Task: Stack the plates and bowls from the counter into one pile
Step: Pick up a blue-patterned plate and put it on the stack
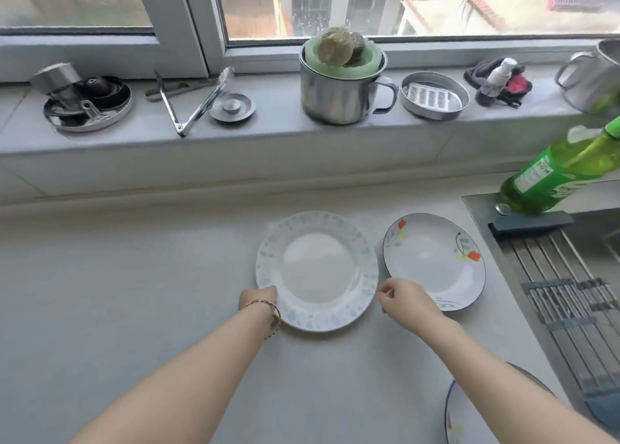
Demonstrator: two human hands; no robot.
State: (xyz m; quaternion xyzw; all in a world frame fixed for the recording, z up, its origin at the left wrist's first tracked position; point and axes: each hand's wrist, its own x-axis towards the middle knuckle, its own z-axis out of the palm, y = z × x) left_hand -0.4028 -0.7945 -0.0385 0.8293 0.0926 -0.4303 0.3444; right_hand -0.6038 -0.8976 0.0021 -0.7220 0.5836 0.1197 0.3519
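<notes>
Blue-speckled plate [317,270] lies flat on the counter [134,292], beside the flower-painted dish [434,260]. We find the left hand [259,301] at its near-left rim, grip indiscernible; right hand [406,302] loosely curled, holding nothing. We advise fingers under opposite rims, lifting level.

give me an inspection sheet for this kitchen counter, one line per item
surface: pale counter, nothing stacked yet.
job's things: blue-patterned plate flat at centre; flowered bowl narrowly apart on its right; second flowered dish cut off at the bottom right.
clutter: on the windowsill: tongs, sink plug, steel mug with sponges, steel dish with a grater; green bottle by the sink.
grips: left grip holds the plate's near-left rim; right grip curled at its right rim, contact unclear.
cables: nothing seen.
surroundings: window behind; sink with drain rack right.
</notes>
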